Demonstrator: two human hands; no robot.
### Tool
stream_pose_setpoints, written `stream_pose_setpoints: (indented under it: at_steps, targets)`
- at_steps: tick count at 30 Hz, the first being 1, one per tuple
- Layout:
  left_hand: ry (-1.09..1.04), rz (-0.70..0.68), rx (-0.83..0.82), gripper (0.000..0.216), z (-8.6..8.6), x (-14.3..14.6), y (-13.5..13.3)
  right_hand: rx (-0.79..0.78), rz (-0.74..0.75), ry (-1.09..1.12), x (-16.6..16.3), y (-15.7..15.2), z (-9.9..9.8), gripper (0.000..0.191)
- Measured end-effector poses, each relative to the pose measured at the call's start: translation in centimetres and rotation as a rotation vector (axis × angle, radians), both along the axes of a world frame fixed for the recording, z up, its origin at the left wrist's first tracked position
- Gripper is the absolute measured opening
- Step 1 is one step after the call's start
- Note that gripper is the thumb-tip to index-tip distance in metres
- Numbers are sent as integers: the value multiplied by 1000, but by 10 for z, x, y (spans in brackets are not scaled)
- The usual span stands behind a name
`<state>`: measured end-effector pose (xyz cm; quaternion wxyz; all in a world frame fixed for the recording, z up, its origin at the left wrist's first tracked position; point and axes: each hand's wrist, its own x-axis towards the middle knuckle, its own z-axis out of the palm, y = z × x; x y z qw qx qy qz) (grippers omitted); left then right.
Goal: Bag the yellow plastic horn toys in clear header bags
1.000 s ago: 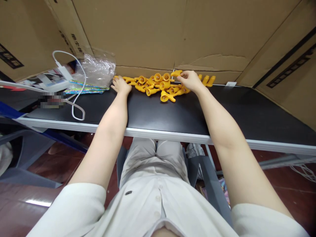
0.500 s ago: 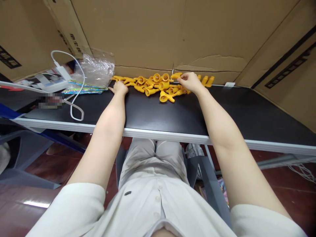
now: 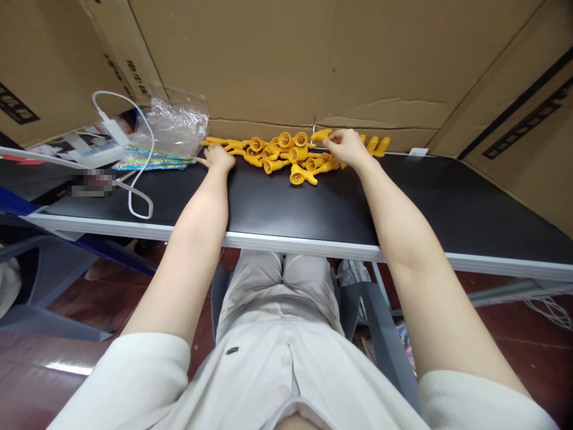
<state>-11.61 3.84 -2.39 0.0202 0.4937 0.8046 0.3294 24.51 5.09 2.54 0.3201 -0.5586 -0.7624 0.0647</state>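
Observation:
A heap of several yellow plastic trumpet-shaped pieces (image 3: 286, 155) lies at the far edge of the black table (image 3: 313, 206), against a cardboard wall. My left hand (image 3: 218, 157) rests on the table at the heap's left end, fingers curled beside the long yellow pieces (image 3: 224, 143). My right hand (image 3: 347, 146) is at the heap's right side, its fingers pinched on one yellow piece (image 3: 321, 135) held just above the others. More yellow pieces (image 3: 376, 146) lie beyond my right hand.
A crumpled clear plastic bag (image 3: 174, 125) sits left of the heap on colourful paper. A white charger and looping cable (image 3: 134, 179) lie at the table's left. Cardboard boxes (image 3: 313, 60) wall the back and the right side. A grey chair (image 3: 40, 280) stands lower left.
My left hand drew back slightly from the heap's left end toward me. My right hand stayed pinched on the yellow piece, shifting only a little.

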Motion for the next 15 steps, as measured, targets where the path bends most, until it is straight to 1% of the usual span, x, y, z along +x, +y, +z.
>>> stream_pose_setpoints:
  at_steps: [1, 2, 4, 7, 10, 12, 15]
  targets:
    - [10, 17, -5, 62, 3, 5, -3, 1, -2, -5, 0, 1, -1, 40]
    - [28, 10, -3, 60, 7, 11, -7, 13, -10, -10, 1, 2, -1, 42]
    - [69, -50, 57, 68, 19, 24, -17, 68, -43, -30, 2, 4, -1, 43]
    - [132, -202, 166, 77, 41, 45, -32, 161, -107, -82, 1, 4, 1, 42]
    - [234, -328, 235, 82, 57, 66, -46, 206, -110, -156, -4, -1, 3, 39]
    - [286, -442, 285, 78, 61, 78, -51, 223, -90, -217, -10, -8, 4, 37]
    - [345, -650, 333, 70, 60, 94, -52, 250, -53, -307, -22, -23, 8, 36]
